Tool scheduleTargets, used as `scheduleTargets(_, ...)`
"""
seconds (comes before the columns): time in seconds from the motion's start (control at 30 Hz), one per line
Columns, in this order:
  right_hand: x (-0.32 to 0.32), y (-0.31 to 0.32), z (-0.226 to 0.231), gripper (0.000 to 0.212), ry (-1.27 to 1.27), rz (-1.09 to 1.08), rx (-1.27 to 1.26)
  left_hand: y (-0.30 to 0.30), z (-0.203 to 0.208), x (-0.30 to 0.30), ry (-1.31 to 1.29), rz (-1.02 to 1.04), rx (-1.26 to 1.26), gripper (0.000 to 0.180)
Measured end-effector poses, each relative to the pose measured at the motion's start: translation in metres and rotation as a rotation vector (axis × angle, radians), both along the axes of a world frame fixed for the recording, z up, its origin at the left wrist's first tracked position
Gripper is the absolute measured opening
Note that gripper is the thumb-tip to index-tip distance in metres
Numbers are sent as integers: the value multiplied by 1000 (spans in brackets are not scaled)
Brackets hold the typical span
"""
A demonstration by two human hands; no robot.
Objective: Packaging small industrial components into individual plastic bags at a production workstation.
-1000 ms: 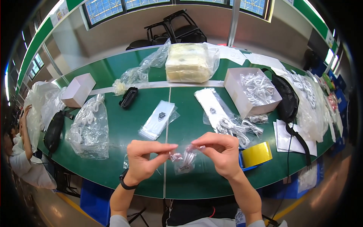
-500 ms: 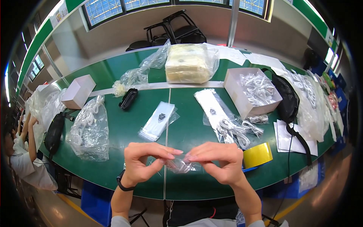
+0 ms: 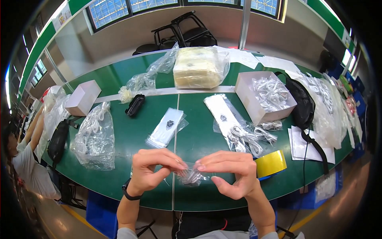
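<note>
Over the near middle of the table, my left hand [image 3: 151, 170] pinches the left edge of a small clear plastic bag [image 3: 191, 178]. Something pale and coiled, perhaps a cable, shows through the film. My right hand [image 3: 232, 171] has its fingers stretched out, their tips touching the bag's upper right edge, with the thumb apart below. Beyond the hands lies a stack of flat clear bags [image 3: 165, 127] with a dark printed mark. To its right, several bundled white cables [image 3: 244, 137] rest on another bag stack [image 3: 219, 107].
An open white box [image 3: 254, 103] of bagged cables stands at the right, beside a black pouch [image 3: 301, 103]. Near my right hand is a yellow-faced blue holder [image 3: 271, 164]. A large clear bag [image 3: 94, 139] lies at left; a wrapped bundle [image 3: 197, 69] sits behind. A co-worker [image 3: 30, 159] reaches in from far left.
My right thumb has swung away from the bag and the fingertips have shifted slightly along its top edge. The bag shows more fully between my hands. The co-worker's arms have moved.
</note>
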State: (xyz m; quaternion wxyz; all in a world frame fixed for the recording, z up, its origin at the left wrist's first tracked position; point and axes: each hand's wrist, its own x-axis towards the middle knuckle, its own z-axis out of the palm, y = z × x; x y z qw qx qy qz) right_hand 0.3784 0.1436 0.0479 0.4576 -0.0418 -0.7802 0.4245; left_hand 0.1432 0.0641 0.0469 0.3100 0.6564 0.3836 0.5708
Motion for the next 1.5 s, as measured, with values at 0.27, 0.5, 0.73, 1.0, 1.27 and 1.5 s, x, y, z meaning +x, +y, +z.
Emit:
scheduleTargets(0.27, 0, 0, -1, 34, -14, -31, 63, 0, -1, -5, 53, -23, 24, 23)
scheduleTargets(0.5, -7, -5, -3, 24, -74, -197, -20, 1, -7, 3, 109, 86, 75, 20)
scheduleTargets(0.73, -17, 1, -10, 18, -101, -166, -133, 0, -6, 11, 148, 153, 46, 40)
scheduleTargets(1.0, -19, -10, -4, 10, -83, -185, -86, 6, -5, 22, 253, 154, -1, 31)
scheduleTargets(1.27, 11, -4, 15, 9, -324, -398, 110, 3, -13, 15, 292, 202, 34, 16)
scheduleTargets(1.5, 78, 81, 103, 4, -235, -1175, 507, 4, -10, 11, 314, 351, 68, 4)
